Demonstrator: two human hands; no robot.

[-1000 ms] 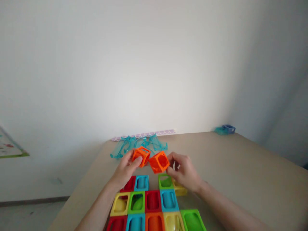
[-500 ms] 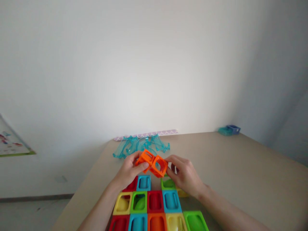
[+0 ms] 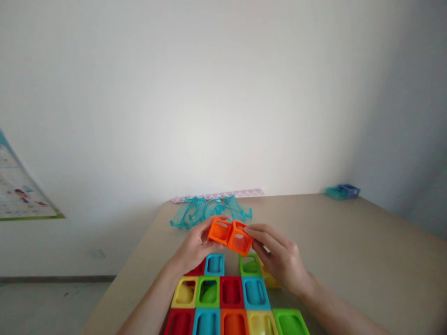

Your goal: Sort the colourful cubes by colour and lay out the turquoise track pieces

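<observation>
Left hand (image 3: 195,245) pinches the left orange hollow plastic cube (image 3: 220,231); right hand (image 3: 281,258) pinches the right orange hollow plastic cube (image 3: 240,237). Cubes touch, held above the multicoloured block grid (image 3: 230,293). Likely light, rigid, smooth; grip the frame edges.

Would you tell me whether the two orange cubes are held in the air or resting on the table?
In the air: the two orange cubes, pressed side by side, sit between the left hand and right hand.
</observation>
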